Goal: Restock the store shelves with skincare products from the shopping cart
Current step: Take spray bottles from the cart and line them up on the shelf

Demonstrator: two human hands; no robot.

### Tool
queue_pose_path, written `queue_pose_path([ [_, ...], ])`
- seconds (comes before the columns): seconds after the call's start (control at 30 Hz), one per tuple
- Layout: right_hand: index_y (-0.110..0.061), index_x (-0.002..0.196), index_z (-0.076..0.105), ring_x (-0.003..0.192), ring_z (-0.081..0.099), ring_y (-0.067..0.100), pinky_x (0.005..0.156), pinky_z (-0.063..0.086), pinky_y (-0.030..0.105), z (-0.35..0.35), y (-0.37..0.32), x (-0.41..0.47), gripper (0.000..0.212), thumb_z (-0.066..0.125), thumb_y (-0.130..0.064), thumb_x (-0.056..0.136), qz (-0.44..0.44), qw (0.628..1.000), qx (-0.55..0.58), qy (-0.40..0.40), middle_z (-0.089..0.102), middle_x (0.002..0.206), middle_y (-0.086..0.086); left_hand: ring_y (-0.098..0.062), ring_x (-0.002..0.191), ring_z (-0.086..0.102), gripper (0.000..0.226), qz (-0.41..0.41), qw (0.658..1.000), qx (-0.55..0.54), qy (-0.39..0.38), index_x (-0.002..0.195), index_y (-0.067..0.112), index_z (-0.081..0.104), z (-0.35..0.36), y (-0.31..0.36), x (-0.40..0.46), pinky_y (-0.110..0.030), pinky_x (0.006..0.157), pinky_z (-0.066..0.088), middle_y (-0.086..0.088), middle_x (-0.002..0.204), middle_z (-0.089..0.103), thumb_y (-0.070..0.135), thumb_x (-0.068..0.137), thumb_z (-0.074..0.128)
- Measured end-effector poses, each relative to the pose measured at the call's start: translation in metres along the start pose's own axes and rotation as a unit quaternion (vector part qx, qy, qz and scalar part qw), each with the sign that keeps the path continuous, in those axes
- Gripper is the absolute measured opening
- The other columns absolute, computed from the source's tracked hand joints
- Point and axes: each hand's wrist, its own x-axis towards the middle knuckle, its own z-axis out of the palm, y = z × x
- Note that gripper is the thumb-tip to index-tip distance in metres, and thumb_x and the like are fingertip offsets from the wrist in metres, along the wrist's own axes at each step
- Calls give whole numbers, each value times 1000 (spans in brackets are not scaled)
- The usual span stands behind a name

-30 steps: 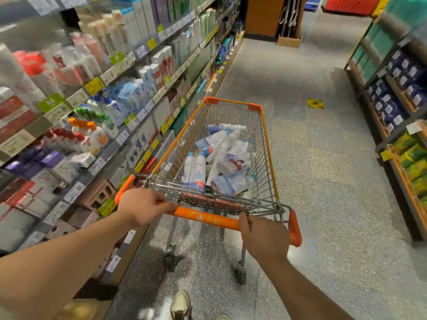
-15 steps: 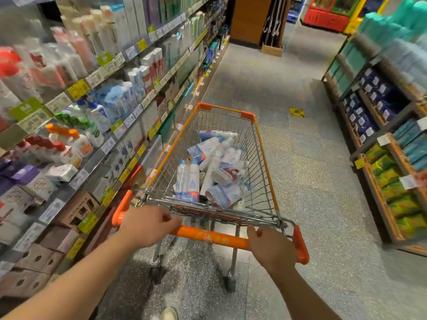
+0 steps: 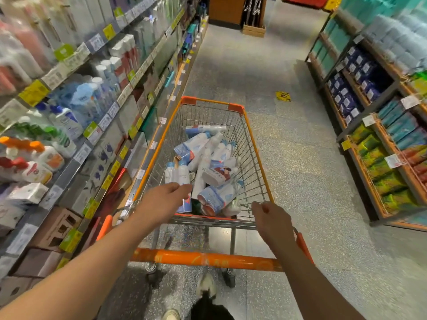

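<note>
An orange-framed wire shopping cart (image 3: 258, 144) stands in the aisle ahead of me. Several white-and-blue skincare bottles and tubes (image 3: 208, 162) lie heaped in its basket. My left hand (image 3: 164, 199) reaches over the cart's near rim, fingers extended, close to a pair of upright blue-capped bottles (image 3: 178, 173); it holds nothing. My right hand (image 3: 270, 219) hovers at the basket's near right corner, fingers loosely curled, holding nothing. The orange handle bar (image 3: 208, 258) lies below both forearms. The skincare shelves (image 3: 76, 107) run along my left.
Shelves on the left hold bottles, boxes and yellow price tags. On the right stands a second rack (image 3: 381, 125) with blue, teal and green packs. The grey speckled aisle floor (image 3: 288, 169) runs ahead to a wooden stand (image 3: 231, 10). My shoes (image 3: 205, 285) show beneath the cart.
Both hands have left the orange handle bar and moved forward. The left now reaches into the basket; the right is at the basket's rear right corner.
</note>
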Motion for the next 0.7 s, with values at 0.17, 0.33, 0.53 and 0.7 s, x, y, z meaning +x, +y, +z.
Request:
queue_pose_path([
  [0.17, -10, 89, 72, 84, 66, 23, 79, 50, 36, 10, -9, 46, 36, 54, -39, 101, 6, 994, 79, -69, 71, 83, 5, -21, 74, 66, 48, -39, 999, -15, -19, 84, 22, 74, 19, 16, 36, -40, 80, 55, 1, 85, 73, 64, 95, 54],
  [0.33, -11, 90, 69, 87, 68, 29, 77, 52, 40, 29, -11, 99, 35, 57, -43, 96, 53, 978, 153, -132, 71, 88, 10, -21, 72, 64, 48, -94, 995, -15, -17, 84, 20, 73, 35, 27, 75, -36, 73, 51, -2, 85, 73, 63, 94, 53],
  [0.53, -19, 86, 63, 84, 70, 30, 87, 60, 60, 79, -11, 164, 26, 66, -45, 90, 200, 917, 294, -183, 70, 92, 11, -17, 65, 60, 46, -164, 983, -80, 4, 88, 14, 74, 58, 40, 106, -27, 59, 43, -9, 88, 75, 54, 97, 55],
  [0.7, -11, 111, 60, 89, 66, 28, 86, 61, 53, 125, -10, 196, 36, 73, -37, 90, 307, 857, 356, -210, 62, 99, 11, -25, 75, 64, 49, -253, 960, -116, -1, 94, 13, 75, 67, 29, 121, -33, 68, 47, -11, 96, 75, 58, 95, 56],
])
